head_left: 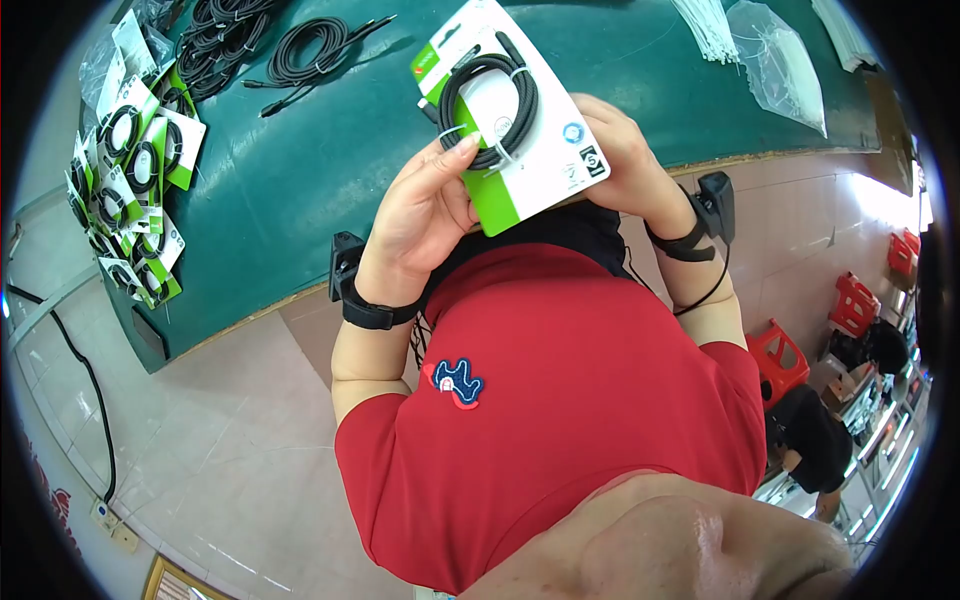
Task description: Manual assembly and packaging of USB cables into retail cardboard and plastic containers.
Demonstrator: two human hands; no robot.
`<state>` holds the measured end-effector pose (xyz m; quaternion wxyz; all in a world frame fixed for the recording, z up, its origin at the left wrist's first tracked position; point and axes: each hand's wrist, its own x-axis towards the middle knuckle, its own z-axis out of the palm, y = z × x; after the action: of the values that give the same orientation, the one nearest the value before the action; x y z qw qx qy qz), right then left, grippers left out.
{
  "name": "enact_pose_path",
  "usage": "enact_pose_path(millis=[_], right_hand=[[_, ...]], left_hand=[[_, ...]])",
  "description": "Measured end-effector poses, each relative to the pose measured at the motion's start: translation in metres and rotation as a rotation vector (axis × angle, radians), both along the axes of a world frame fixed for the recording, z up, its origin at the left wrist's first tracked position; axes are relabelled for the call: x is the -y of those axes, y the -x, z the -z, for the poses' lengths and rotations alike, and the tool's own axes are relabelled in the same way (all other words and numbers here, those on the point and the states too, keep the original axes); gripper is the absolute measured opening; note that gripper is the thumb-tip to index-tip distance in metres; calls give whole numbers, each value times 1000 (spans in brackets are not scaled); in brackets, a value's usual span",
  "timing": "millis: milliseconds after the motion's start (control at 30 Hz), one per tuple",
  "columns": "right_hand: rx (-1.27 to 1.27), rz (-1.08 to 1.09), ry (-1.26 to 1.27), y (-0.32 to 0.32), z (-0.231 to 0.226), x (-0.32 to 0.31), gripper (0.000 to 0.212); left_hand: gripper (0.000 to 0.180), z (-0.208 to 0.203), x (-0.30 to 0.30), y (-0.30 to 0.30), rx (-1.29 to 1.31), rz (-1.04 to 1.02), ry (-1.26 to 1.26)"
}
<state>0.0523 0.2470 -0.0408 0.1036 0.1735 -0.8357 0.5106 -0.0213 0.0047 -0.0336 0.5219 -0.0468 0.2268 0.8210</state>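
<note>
A: Hands, what state?

B: Both mine are clamped on one packaging card (520, 150), white with green corners, a coiled black cable (488, 100) tied to its face. My left hand (420, 215) grips the lower left edge, thumb pressed onto the front beside the coil. My right hand (625, 160) holds the right edge from behind, fingers mostly hidden by the card.

A: Where is the card?

B: Held up close to my chest, above the near edge of the green surface (330, 150), tilted, not touching it.

A: Around it?

B: To my far left, a stack of finished carded cables (135, 190) at the surface's end. Beyond, loose black cable coils (300, 50) lie bare on the surface. Far right, a clear plastic bag (780, 65) and a bundle of white ties (710, 25). Black bands on both wrists. Red stools (780, 350) on the tiled floor to my right.
</note>
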Motion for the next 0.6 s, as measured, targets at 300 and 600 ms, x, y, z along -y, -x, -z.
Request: enact_pose_path(millis=[300, 600], right_hand=[[-79, 29, -35, -5, -4, 5, 33], [-398, 75, -146, 5, -5, 10, 27]], left_hand=[[38, -9, 1, -6, -71, -59, 110], [40, -6, 0, -9, 21, -19, 39]])
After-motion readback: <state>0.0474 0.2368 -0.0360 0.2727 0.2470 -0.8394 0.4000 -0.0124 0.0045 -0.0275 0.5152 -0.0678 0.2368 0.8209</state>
